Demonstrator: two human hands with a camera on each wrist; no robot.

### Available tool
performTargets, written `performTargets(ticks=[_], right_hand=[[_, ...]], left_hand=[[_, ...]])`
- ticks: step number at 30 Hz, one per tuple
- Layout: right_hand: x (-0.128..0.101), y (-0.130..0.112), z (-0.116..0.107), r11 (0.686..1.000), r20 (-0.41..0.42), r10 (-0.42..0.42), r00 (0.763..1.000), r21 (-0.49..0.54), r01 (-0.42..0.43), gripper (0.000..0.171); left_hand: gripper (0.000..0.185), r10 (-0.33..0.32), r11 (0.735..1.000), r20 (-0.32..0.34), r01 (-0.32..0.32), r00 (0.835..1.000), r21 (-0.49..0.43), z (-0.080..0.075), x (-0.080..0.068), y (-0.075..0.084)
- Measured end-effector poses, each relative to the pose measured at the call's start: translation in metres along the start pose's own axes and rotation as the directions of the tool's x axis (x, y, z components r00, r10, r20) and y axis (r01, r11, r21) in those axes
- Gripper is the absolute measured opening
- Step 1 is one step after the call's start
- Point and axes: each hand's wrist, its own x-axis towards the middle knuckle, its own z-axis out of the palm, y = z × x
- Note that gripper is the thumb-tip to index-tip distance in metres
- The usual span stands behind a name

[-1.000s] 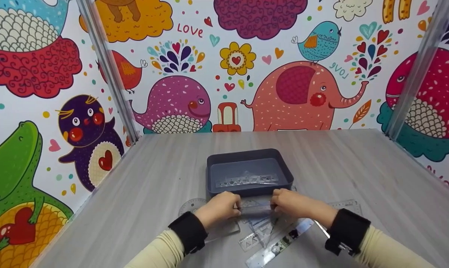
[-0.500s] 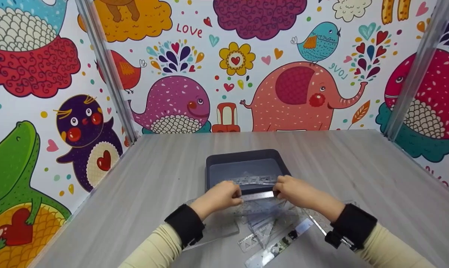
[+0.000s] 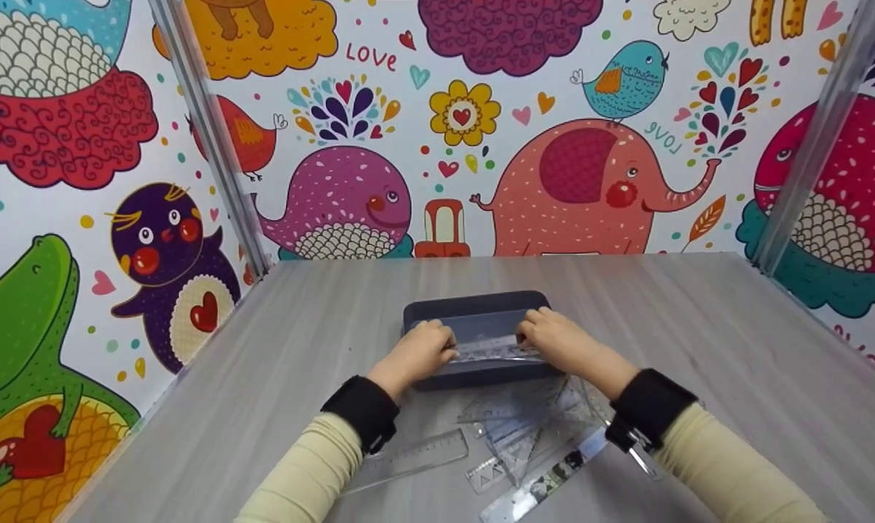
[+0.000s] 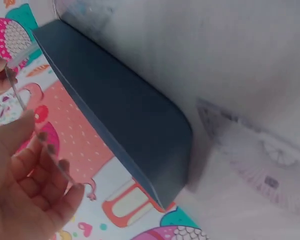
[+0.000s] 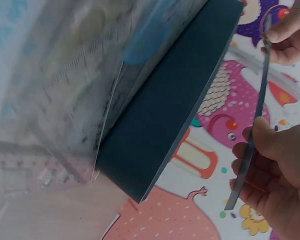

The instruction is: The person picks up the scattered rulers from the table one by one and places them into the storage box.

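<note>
Both grips, left hand (image 3: pixel 421 350) and right hand (image 3: pixel 553 340), pinch ruler (image 3: pixel 489 350) over tray (image 3: pixel 473 301); markings unreadable.

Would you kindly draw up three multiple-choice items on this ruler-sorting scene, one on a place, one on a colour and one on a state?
1. Where is the clear ruler that both hands hold?
A. Over the tray
B. On the table's far right edge
C. Against the wall

2. What colour is the tray?
A. Bright yellow
B. Dark blue-grey
C. White

3. How do the left hand and right hand hold the ruler?
A. Only the left grips it
B. Each pinches one end
C. Both lie flat beside it

Answers: 1 A, the head view shows it above the tray's inside. 2 B, its walls look dark slate. 3 B, the wrist views show fingers closed on each end.
</note>
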Motion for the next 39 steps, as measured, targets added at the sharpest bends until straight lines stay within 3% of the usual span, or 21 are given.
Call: performTargets(ticks=[4,9,13,16,22,30,34,39], right_hand=[[0.011,0.008,0.011,0.999,0.027,0.036,0.999,0.018,-0.036,0.009],[0.022,0.013,0.019,0.993,0.123,0.098,0.988,0.051,-0.105,0.01],[0.035,0.016,0.025,0.984,0.23,0.166,0.959,0.017,-0.175,0.012],[0.042,0.015,0.028,0.975,0.315,0.221,0.923,-0.052,-0.216,0.013],[0.048,0.007,0.036,0.959,0.449,0.282,0.848,-0.099,-0.266,0.014],[0.049,-0.001,0.041,0.956,0.547,0.289,0.785,-0.118,-0.27,0.016],[0.049,-0.002,0.043,0.963,0.571,0.268,0.776,-0.129,-0.238,0.015],[0.048,-0.001,0.045,0.968,0.558,0.248,0.792,-0.123,-0.217,0.01]], left_hand=[[0.015,-0.077,0.994,0.006,0.077,0.997,0.079,0.002,0.01,-0.004],[0.017,-0.195,0.962,-0.005,0.192,0.981,0.194,0.009,0.022,-0.006],[0.019,-0.289,0.938,0.02,0.278,0.957,0.206,0.015,0.032,-0.009],[0.021,-0.339,0.924,0.043,0.324,0.94,0.205,0.02,0.036,-0.012],[0.025,-0.384,0.902,0.084,0.354,0.919,0.247,0.028,0.04,-0.013],[0.026,-0.405,0.892,0.092,0.371,0.91,0.26,0.034,0.041,-0.012],[0.025,-0.419,0.885,0.11,0.378,0.901,0.271,0.036,0.042,-0.013],[0.025,-0.429,0.885,0.13,0.387,0.894,0.259,0.036,0.042,-0.014]])
